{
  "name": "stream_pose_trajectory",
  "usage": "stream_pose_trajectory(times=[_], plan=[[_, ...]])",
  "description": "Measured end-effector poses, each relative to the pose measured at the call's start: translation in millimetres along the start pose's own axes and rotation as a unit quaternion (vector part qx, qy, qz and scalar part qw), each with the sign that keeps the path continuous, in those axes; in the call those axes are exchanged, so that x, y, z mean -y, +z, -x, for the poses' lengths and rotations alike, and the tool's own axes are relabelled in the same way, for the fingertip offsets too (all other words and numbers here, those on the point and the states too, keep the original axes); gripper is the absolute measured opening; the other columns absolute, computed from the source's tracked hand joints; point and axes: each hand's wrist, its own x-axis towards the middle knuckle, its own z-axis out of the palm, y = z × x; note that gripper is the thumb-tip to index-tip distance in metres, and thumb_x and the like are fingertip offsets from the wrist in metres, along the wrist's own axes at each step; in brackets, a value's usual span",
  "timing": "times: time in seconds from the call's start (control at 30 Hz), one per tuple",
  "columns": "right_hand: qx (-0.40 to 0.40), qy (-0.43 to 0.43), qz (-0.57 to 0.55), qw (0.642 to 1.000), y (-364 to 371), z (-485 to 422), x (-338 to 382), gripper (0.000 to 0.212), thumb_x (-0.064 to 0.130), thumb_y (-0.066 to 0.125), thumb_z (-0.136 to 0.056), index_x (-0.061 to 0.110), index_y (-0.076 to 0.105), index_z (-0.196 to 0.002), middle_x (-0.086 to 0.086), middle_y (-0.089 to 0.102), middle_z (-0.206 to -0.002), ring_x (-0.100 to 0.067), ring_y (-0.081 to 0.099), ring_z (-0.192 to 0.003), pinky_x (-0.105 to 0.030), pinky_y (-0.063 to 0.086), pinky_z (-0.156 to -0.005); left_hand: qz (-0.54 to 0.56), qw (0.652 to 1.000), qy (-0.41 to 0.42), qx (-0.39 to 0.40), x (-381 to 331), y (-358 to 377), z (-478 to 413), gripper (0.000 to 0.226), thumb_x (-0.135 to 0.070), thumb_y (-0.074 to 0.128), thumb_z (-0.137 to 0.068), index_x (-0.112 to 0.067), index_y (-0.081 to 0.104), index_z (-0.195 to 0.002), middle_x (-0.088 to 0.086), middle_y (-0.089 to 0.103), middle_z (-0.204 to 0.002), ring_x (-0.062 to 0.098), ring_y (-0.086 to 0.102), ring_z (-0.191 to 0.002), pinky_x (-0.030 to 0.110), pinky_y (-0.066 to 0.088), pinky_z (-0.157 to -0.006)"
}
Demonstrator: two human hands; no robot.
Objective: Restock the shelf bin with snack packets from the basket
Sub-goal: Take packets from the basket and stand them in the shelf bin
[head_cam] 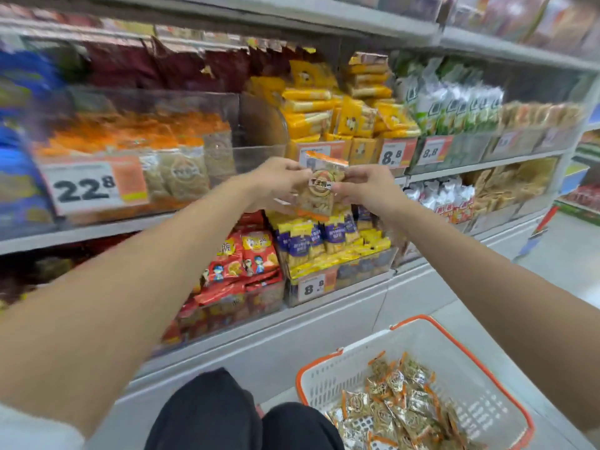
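Nearest, at bottom: knees [207, 414] in dark trousers, apparently crouched before the shelving. Just beside them, on the floor at right: white basket [337, 381] with orange rim, set within easy reach of the right arm. Holds a loose heap of gold-and-orange snack packets [399, 407], stock not yet shelved, so task judged well short of finished.

Further out: both arms stretched forward and up. At centre, one held packet [319, 190], upright, round label towards the camera. Pinched at its left edge by the left hand [276, 183] and at its right edge by the right hand [363, 190], fingers and thumbs of both curled onto the wrapper, nothing else gripped. Two-sided hold probably for squaring the packet face-out before setting it down.

Beyond and to the left, on the middle shelf: clear shelf bin [146, 102] with price tag [84, 188] reading 22.8. Partly filled with matching packets standing on end, orange tops up. Right end of the bin [259, 131] seemingly bare behind its clear wall, hence the likely destination. Held packet in front of that gap and slightly right of it, apart from the bin. Blurred by motion, so packet count unreadable.

Farthest: yellow packs [308, 118] stacked in the neighbouring section, red bags [256, 254] on the shelf below.
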Motion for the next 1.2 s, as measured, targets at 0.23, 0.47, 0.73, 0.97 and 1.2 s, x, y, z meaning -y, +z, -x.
stream_pose_trajectory(times=[0.23, 0.47, 0.73, 0.97, 1.2], plan=[[-0.051, -0.149, 0.023, 0.987, 63.3, -90.5, 91.5, 0.012, 0.022, 0.074, -0.076, 0.011, 0.069, -0.079, -0.018, 0.071, -0.082, -0.025, 0.066, -0.077, -0.052, 0.057, -0.075, 0.008, 0.982, 0.101, -0.156, -42.6, -121.2, -6.4, 0.015, -0.019, 0.06, -0.095, -0.015, 0.069, -0.105, 0.0, 0.069, -0.086, 0.005, 0.064, -0.073, 0.02, 0.054, -0.071], [0.006, -0.084, 0.109, 0.99, 123.9, -162.9, 89.6, 0.019, 0.015, 0.078, -0.077, 0.014, 0.065, -0.064, -0.013, 0.073, -0.078, -0.029, 0.07, -0.078, -0.047, 0.058, -0.077, -0.197, 0.956, 0.05, -0.209, -18.5, -176.3, -42.2, 0.013, -0.016, 0.057, -0.096, -0.009, 0.061, -0.106, 0.013, 0.066, -0.098, 0.019, 0.063, -0.072, 0.027, 0.048, -0.061], [0.139, 0.04, 0.174, 0.974, 156.9, -190.5, 66.4, 0.023, 0.006, 0.081, -0.076, -0.007, 0.072, -0.093, -0.019, 0.073, -0.088, -0.029, 0.073, -0.08, -0.042, 0.059, -0.08, -0.365, 0.912, 0.008, -0.185, 19.3, -191.0, -63.7, 0.021, -0.026, 0.075, -0.083, -0.012, 0.072, -0.098, 0.004, 0.066, -0.094, 0.019, 0.062, -0.086, 0.029, 0.05, -0.076], [0.153, 0.045, 0.185, 0.97, 156.0, -186.7, 66.6, 0.029, 0.004, 0.08, -0.075, -0.008, 0.071, -0.099, -0.022, 0.071, -0.1, -0.032, 0.071, -0.093, -0.046, 0.058, -0.086, -0.375, 0.909, 0.012, -0.18, 21.3, -192.0, -67.5, 0.028, -0.025, 0.076, -0.082, -0.012, 0.073, -0.106, 0.004, 0.069, -0.107, 0.017, 0.062, -0.091, 0.026, 0.048, -0.077], [0.132, 0.014, 0.215, 0.968, 149.2, -172.5, 74.3, 0.033, 0.008, 0.08, -0.074, -0.003, 0.067, -0.102, -0.018, 0.071, -0.096, -0.03, 0.071, -0.087, -0.047, 0.059, -0.081, -0.354, 0.916, 0.02, -0.187, 13.9, -190.1, -57.2, 0.014, -0.023, 0.067, -0.088, -0.016, 0.076, -0.096, 0.004, 0.072, -0.089, 0.012, 0.06, -0.067, 0.023, 0.044, -0.057]])
